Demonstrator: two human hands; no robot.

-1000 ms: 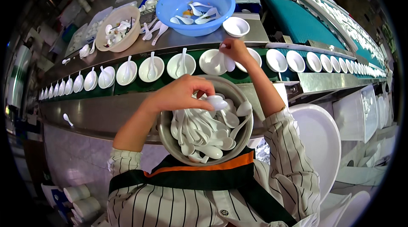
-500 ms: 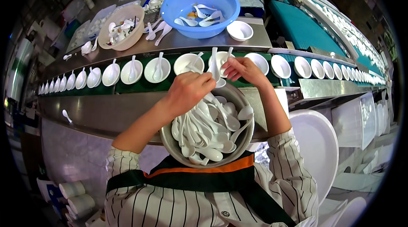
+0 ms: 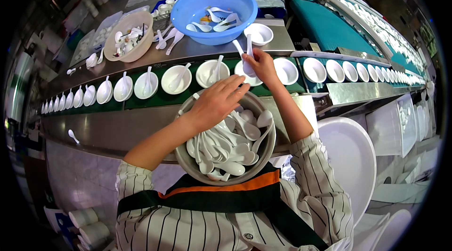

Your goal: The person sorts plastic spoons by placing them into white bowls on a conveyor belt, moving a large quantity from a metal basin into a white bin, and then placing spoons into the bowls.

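Note:
My right hand (image 3: pixel 263 67) is closed on a white soup spoon (image 3: pixel 250 45), held handle-up over a white bowl (image 3: pixel 254 82) on the belt. A second spoon handle (image 3: pixel 238 47) leans left beside it; whether my fingers also grip that one is hard to see. Fingers stretched out, my left hand (image 3: pixel 214 105) hovers over the near edge of the belt and a metal basin (image 3: pixel 272 150). Piled inside the basin are many white spoons (image 3: pixel 221 145). To the left, each bowl along the belt carries one spoon, such as the bowl (image 3: pixel 169 74) beyond my left wrist.
Bowls without spoons, one of them a white bowl (image 3: pixel 314 70), line the belt on the right. Behind it stand a blue basin (image 3: pixel 214 37) and a beige basin (image 3: pixel 127 55) with spoons. A loose spoon (image 3: pixel 73 136) lies on the steel ledge (image 3: pixel 108 126). A large white tub (image 3: pixel 348 157) stands at right.
My left hand has come down and its fingers have straightened, away from the upright spoon. My right hand has moved in and closed on a spoon over the bowl.

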